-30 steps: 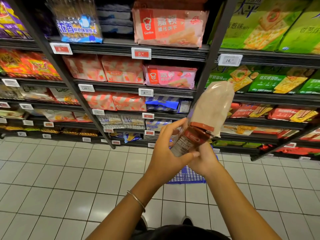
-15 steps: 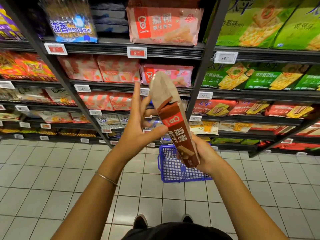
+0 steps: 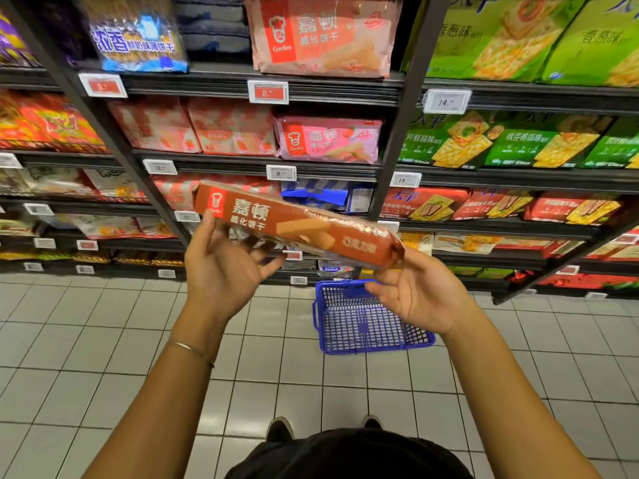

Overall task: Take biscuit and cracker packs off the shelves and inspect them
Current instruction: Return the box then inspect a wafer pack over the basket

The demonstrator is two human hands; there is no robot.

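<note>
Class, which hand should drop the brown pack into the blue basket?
Probably the right hand: it holds the brown pack by its end, nearly above the blue basket; the left hand is farther aside.

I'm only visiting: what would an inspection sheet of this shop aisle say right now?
Surface: grey tiled floor.
Job's things: brown wafer pack, held across, printed face up, sloping down to the right.
Clutter: blue basket on the floor.
Hands: left hand props the pack's left end with its fingers; right hand grips the right end.
Cables: nothing seen.
Surroundings: shelves full of biscuit packs, with price tags.
</note>
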